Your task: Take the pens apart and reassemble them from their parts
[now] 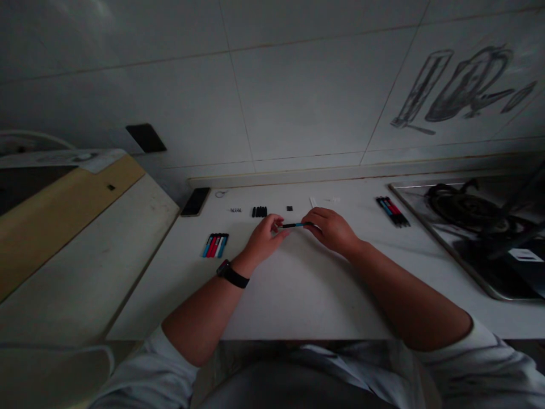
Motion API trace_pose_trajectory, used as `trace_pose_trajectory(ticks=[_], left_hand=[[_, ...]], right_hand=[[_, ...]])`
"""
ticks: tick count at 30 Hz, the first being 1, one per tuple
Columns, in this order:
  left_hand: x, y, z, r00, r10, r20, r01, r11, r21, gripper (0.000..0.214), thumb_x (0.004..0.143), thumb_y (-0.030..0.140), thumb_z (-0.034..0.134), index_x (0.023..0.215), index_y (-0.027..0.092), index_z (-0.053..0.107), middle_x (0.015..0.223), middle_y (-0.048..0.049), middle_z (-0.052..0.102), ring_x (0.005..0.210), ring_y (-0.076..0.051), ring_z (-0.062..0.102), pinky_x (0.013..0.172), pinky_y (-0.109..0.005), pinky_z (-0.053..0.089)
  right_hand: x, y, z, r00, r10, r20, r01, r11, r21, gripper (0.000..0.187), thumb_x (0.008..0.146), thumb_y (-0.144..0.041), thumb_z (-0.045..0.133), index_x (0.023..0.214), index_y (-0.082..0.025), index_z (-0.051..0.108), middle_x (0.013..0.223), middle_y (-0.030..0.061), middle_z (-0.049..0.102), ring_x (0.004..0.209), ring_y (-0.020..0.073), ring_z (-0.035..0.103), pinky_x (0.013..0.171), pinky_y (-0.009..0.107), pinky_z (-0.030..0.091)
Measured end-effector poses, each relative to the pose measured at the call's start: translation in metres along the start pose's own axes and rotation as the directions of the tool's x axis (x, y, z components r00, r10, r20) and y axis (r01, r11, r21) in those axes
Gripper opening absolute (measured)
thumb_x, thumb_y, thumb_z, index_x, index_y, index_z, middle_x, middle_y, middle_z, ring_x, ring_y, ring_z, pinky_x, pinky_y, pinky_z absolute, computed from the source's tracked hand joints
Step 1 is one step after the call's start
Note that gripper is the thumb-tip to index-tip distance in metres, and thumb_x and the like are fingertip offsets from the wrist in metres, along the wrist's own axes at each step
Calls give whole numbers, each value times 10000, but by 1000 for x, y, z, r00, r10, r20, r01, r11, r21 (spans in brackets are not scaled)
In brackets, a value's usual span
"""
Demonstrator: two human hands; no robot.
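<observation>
A blue and black pen [293, 225] is stretched level between my two hands over the white counter. My left hand [264, 236], with a black watch on its wrist, pinches the black end. The blue end is held by the fingers of my right hand [332, 228], which hide its tip. Beyond my left hand lie a row of short black tubes [259, 212] and a group of small springs [235, 210]. A little dark cluster of small pieces [289, 208] sits behind the pen. Thin white pieces [314, 201] lie behind my right hand.
Several coloured pen barrels [215, 245] lie side by side at the left. On the right, a group of pens [392, 211] lies near the gas stove [477, 227]. A phone [196, 201] rests at the back left, beside a thin ring [221, 194]. A tiled wall [298, 108] bounds the counter.
</observation>
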State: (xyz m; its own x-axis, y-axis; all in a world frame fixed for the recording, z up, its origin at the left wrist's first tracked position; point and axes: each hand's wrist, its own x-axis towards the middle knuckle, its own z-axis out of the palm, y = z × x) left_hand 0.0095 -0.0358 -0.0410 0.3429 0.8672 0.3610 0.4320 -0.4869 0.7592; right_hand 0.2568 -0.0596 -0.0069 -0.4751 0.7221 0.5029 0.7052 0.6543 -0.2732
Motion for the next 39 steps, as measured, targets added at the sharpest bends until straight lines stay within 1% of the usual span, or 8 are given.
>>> trace_pose_trajectory(ticks=[2,5,9,12,17,21,35,39], left_hand=[[1,2,-2,1000,-3,19,2,1000,26,153,997,342,599,1041,200,635,1031,-55,702,904,-175,645,856,-322,518],[1,3,-3,996,-24,83,17,997,81,310,1060,353,454,857,195,627,855,-33,679,831,-179,632,829,-326,508],[1,1,-2,998,-6,55,3,998,62,70,948,263,645,960,196,627,937,-31,688,876,-178,638,849,-319,507],[0,2,-2,1000,11,18,-12,1000,14,234,888,273,731,1078,198,617,1042,-48,691,918,-181,643,864,-319,512],[1,5,-4,997,5,78,-4,1000,-10,231,1033,345,515,921,190,645,915,-38,695,886,-185,647,845,-325,506],[1,5,-3,998,58,19,-57,998,-34,62,948,253,643,961,193,654,940,-31,691,896,-180,644,858,-320,504],[1,8,-4,998,48,-44,-52,995,-88,175,889,272,732,1031,198,660,994,-43,716,914,-179,661,868,-317,522],[0,7,-5,1000,-8,12,10,992,-129,249,1026,396,540,959,192,666,939,-45,727,880,-179,670,831,-313,522]], right_hand=[[0,-1,-1,1000,-7,6,7,1000,-8,199,1035,-267,538,1055,-196,723,1012,106,715,930,234,651,836,350,494],[0,-1,-1,1000,-18,17,18,1000,-7,188,1033,-259,542,1050,-197,719,1011,102,716,935,234,656,844,350,500],[-1,0,1,1000,0,9,0,1000,7,166,1022,-248,559,1063,-198,711,1029,104,726,945,239,670,852,361,517],[-2,3,3,998,55,-33,-53,996,66,177,990,-246,610,1144,-207,688,1062,98,736,944,236,688,863,367,539],[-5,5,5,982,163,-92,-139,964,225,308,935,-293,696,1237,-250,660,1016,57,749,909,218,718,865,352,574],[-4,5,3,967,210,-142,-158,938,307,376,908,-358,740,1260,-260,648,985,49,757,892,218,730,858,352,595],[-3,4,1,962,215,-171,-147,929,339,353,899,-385,760,1212,-247,673,972,56,765,889,220,738,838,352,597],[-2,4,0,962,222,-158,-159,928,336,340,899,-389,759,1200,-249,683,975,57,770,888,224,742,850,360,597]])
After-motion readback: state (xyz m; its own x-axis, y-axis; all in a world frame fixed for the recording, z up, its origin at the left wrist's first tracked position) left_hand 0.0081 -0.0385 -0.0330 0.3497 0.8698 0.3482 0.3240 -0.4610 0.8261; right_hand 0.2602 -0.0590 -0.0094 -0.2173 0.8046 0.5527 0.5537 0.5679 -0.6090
